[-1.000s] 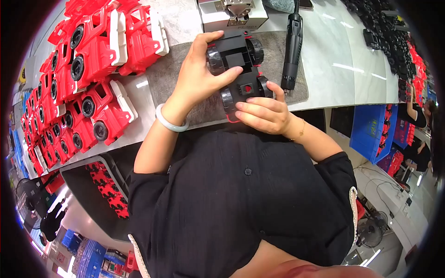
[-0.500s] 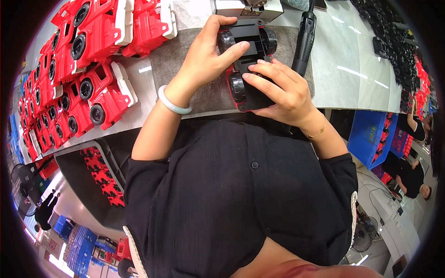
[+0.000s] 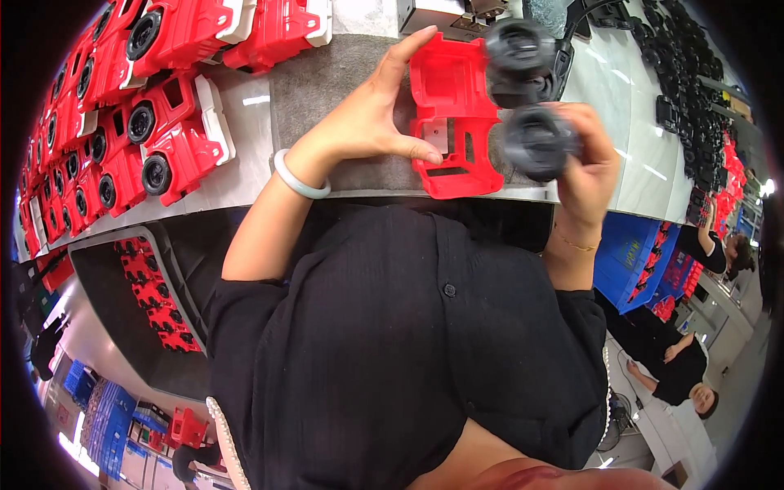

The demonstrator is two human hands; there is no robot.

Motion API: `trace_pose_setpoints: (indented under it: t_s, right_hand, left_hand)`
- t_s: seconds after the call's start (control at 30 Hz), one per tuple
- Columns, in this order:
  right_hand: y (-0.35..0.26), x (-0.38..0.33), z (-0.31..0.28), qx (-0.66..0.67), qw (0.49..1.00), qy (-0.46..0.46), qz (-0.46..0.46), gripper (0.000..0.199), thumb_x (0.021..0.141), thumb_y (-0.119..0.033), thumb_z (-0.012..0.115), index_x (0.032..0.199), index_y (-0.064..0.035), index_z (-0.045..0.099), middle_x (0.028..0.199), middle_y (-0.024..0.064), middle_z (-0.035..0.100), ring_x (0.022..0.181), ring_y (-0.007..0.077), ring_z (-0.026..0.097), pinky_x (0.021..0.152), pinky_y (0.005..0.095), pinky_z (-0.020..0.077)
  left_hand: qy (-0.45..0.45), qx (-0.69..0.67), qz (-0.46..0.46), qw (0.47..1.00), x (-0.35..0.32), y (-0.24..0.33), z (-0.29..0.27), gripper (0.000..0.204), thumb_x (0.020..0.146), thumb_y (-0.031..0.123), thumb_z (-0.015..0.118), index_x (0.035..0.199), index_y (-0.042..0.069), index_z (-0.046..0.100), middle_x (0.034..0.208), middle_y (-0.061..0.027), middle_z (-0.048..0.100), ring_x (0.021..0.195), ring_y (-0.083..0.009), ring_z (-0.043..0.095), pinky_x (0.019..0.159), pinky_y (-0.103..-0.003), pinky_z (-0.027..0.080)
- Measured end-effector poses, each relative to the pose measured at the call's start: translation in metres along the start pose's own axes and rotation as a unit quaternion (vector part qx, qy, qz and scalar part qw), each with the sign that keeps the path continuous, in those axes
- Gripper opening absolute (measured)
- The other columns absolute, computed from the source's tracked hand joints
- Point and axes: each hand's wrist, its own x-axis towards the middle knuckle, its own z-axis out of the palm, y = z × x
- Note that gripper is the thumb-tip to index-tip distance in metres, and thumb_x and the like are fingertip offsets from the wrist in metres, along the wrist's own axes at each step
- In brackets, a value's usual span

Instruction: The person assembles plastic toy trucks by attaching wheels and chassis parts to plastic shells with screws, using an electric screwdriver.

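Observation:
A hollow red toy truck body (image 3: 451, 86) lies with its inside facing up on the grey mat. My left hand (image 3: 371, 114) grips its left edge, index finger at the far end and thumb over the near part. Off to the right, my right hand (image 3: 590, 167) holds a black wheeled chassis (image 3: 539, 145) raised beside the body and apart from it. The chassis is smeared by motion, with its wheels turned toward me. My fingers behind the near wheel are partly hidden.
Assembled red toy trucks (image 3: 147, 122) stand in rows at the left. A grey bin (image 3: 155, 261) below holds more. Black parts (image 3: 682, 106) are heaped at the far right. A black power screwdriver (image 3: 563, 57) lies behind the chassis, near a white box (image 3: 437, 18).
The black chassis has come off the red body and moved right in my right hand. The body's hollow inside now shows. My left hand stays at the body's left side.

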Motion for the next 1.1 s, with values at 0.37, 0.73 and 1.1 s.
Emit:
trace_pose_setpoints:
  t_s: [0.37,0.73,1.1]
  right_hand:
    - [0.011,-0.011,-0.024,0.068,0.994,0.078,0.03,0.03,0.064,-0.005,0.063,0.092,0.0046,0.058,0.094,0.0133,0.056,0.092,0.0209,0.053,0.082,0.0288,0.0409]
    - [0.012,-0.021,-0.035,0.17,0.982,0.086,0.011,0.034,0.068,-0.017,0.068,0.092,0.004,0.057,0.089,0.012,0.054,0.084,0.0219,0.055,0.074,0.03,0.0443]
    - [-0.012,-0.006,-0.019,-0.142,0.99,-0.019,0.01,0.021,0.067,-0.006,0.064,0.087,-0.0016,0.061,0.082,0.0085,0.057,0.077,0.0195,0.055,0.069,0.027,0.0434]
  left_hand:
    - [0.028,0.031,-0.009,0.999,0.0,0.007,-0.007,0.1,0.048,0.025,0.083,0.13,0.014,0.026,0.131,-0.0117,0.034,0.119,-0.0276,0.038,0.095,-0.036,0.036]
    - [-0.005,0.23,-0.086,0.969,-0.004,0.068,-0.027,0.067,0.064,0.028,0.071,0.122,0.008,0.042,0.105,-0.0156,0.045,0.09,-0.0249,0.05,0.082,-0.035,0.041]
    - [-0.297,-0.022,-0.142,0.944,0.006,0.023,-0.014,0.043,0.075,0.023,0.065,0.111,0.002,0.054,0.102,-0.007,0.056,0.088,-0.0155,0.053,0.077,-0.03,0.042]
